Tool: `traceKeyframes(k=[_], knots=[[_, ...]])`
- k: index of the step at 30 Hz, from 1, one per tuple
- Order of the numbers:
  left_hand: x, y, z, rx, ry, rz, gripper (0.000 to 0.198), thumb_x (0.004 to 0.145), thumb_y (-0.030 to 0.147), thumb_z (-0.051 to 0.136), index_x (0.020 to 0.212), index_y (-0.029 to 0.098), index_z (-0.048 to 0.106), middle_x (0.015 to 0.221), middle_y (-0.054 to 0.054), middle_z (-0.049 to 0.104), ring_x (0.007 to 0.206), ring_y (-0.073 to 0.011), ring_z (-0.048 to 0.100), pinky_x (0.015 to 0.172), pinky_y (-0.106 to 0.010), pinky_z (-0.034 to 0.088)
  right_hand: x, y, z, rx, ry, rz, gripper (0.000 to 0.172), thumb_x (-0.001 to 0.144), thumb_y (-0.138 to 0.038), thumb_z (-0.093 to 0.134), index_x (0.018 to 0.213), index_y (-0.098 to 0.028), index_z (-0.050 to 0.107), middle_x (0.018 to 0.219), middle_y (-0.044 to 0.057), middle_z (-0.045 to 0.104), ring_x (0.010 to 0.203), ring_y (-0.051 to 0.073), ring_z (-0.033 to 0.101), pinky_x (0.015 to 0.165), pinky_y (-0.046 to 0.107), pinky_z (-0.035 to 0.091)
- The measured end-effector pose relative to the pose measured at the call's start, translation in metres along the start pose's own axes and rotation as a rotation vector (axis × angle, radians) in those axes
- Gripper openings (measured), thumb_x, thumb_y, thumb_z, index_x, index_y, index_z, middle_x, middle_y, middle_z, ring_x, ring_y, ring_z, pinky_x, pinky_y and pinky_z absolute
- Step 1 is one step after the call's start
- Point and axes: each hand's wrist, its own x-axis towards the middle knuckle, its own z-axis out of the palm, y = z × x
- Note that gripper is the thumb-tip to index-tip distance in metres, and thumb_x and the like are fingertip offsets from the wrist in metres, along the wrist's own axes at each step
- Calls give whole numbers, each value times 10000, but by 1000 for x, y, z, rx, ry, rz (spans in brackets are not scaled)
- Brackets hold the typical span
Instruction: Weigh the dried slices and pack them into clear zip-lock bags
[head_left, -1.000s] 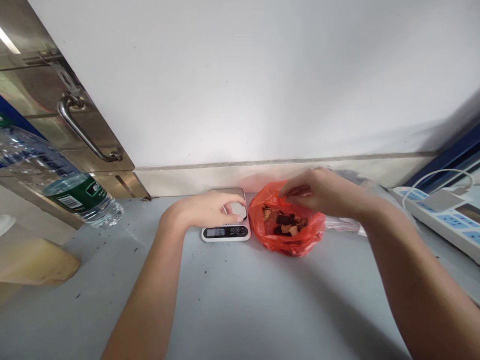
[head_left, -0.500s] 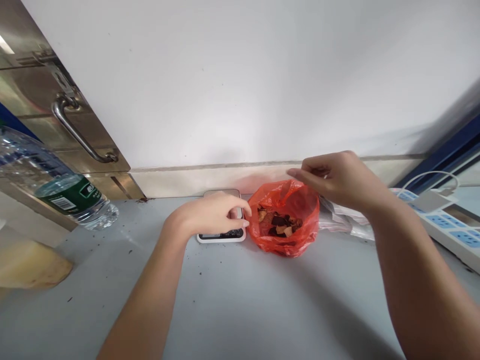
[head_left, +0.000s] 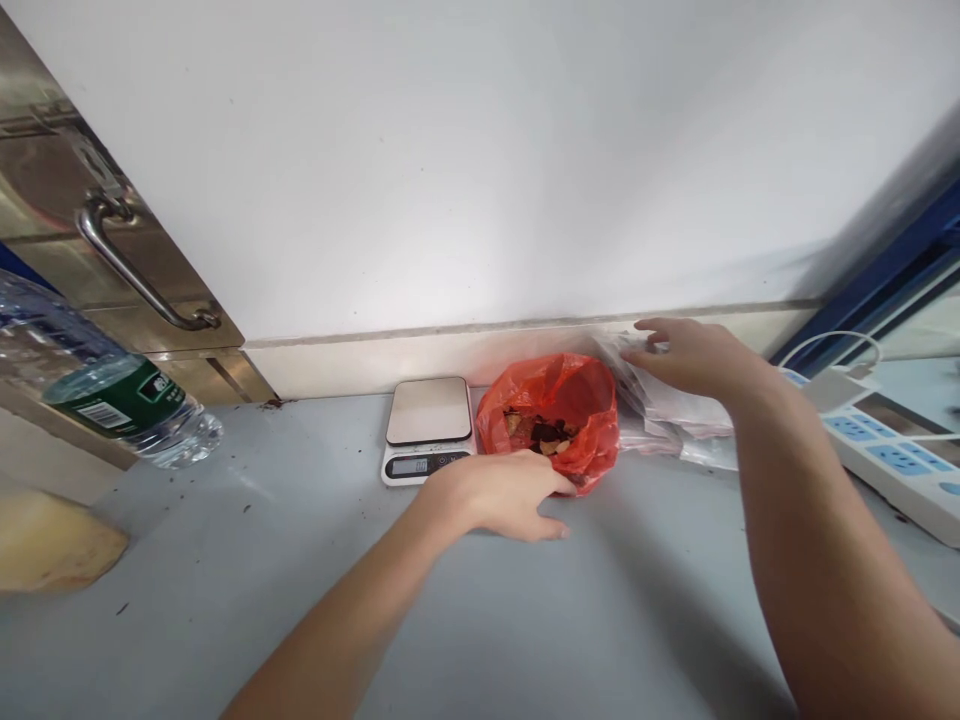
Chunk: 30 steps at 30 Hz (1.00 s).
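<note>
My left hand (head_left: 510, 497) is palm down at the near side of the red bag (head_left: 581, 395), fingers loosely spread, thumb out to the right over the desk (head_left: 480, 620). Fingertips overlap the bag's front edge; can't tell if they touch. No grip visible. My right hand (head_left: 690, 355) is past the bag's right side, over the clear packets (head_left: 679, 415), fingers half curled, gap between thumb and forefinger. Contact with the plastic can't be made out; nothing clearly held.

Red bag sits on the desk, mouth up and wide, right of the scale (head_left: 429, 412) and just beside it. Inside: dried pieces (head_left: 551, 433), dark brown and tan, low in the bag. Scale is white, plate bare, display (head_left: 410, 466) looks like 0.0; right end of its panel is behind my left hand. Packets lie in a loose pile right of the bag, near the wall (head_left: 487, 170).

Right edge: white power strip (head_left: 900, 460), blue socket faces, white cable (head_left: 832, 335) looping above. Left: bottle (head_left: 124, 400), green label, part full, cut by the frame; yellowish tub (head_left: 56, 545) nearer me, also cut off. Metal handle (head_left: 142, 275) behind the bottle. Dark specks on the desk.
</note>
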Motion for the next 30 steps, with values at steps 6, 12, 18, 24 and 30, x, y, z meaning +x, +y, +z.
traceKeyframes(k=[6, 12, 18, 24, 30], knots=[[-3, -2, -3, -34, 45, -4, 571, 972, 464, 561, 1518, 294, 570, 1583, -80, 547, 1363, -360, 585, 882, -440, 579, -4, -7, -7, 43, -46, 185, 249, 758, -215, 683, 994, -230, 760, 953, 116, 796, 1010, 375, 731, 875, 481, 567], [-3, -8, -4, -66, 39, 26, 587, 965, 458, 596, 1526, 289, 560, 1607, -85, 528, 1381, -363, 572, 943, -474, 561, -10, -21, -13, 131, 29, 225, 210, 669, -41, 628, 660, -250, 610, 733, 74, 738, 904, 326, 727, 815, 426, 558], [-19, -17, -23, -327, 328, 202, 245, 972, 398, 611, 961, 216, 775, 988, -21, 805, 935, -220, 744, 843, -338, 561, -29, -55, -32, 457, 234, 108, 152, 724, -88, 642, 764, -232, 616, 749, 60, 736, 765, 215, 693, 765, 367, 534], [-37, -36, -41, -483, 1001, 174, 536, 874, 402, 721, 1374, 241, 619, 1444, -92, 641, 1273, -266, 614, 1013, -368, 527, -38, -77, -23, 1044, -171, -259, 297, 694, -241, 787, 823, -250, 520, 724, -20, 698, 650, 141, 651, 603, 279, 484], [-47, -43, -44, -546, 872, 248, 283, 914, 473, 658, 912, 193, 701, 922, -52, 713, 930, -227, 664, 840, -344, 545, -41, -91, -2, 1335, -558, -253, 472, 640, -338, 895, 863, -254, 487, 749, -54, 659, 587, 121, 605, 547, 259, 464]])
